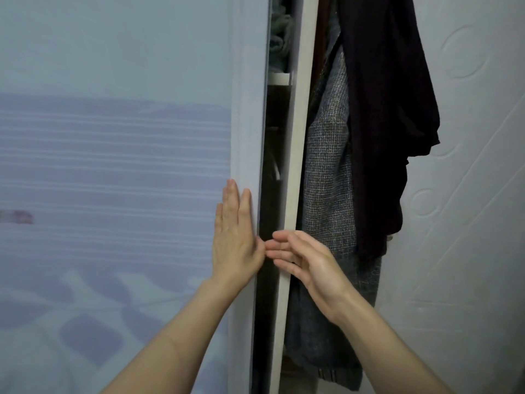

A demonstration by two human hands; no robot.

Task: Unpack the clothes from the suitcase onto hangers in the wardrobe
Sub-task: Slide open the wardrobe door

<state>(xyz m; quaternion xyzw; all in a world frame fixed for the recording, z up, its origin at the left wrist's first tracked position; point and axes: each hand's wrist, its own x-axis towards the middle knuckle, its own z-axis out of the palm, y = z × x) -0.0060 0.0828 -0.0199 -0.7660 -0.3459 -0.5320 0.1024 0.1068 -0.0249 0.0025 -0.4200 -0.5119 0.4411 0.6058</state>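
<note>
A pale blue sliding wardrobe door fills the left of the view. My left hand lies flat against its right frame, fingers pointing up. My right hand hovers beside it with fingers spread, holding nothing, in front of the narrow dark gap and a white upright panel. To the right of the panel hang a grey tweed garment and a dark, nearly black garment. No suitcase and no hanger are in view.
A white embossed wall stands at the right. Folded greenish cloth lies on a white shelf inside the gap at the top. A denim-like hem hangs low under the tweed garment.
</note>
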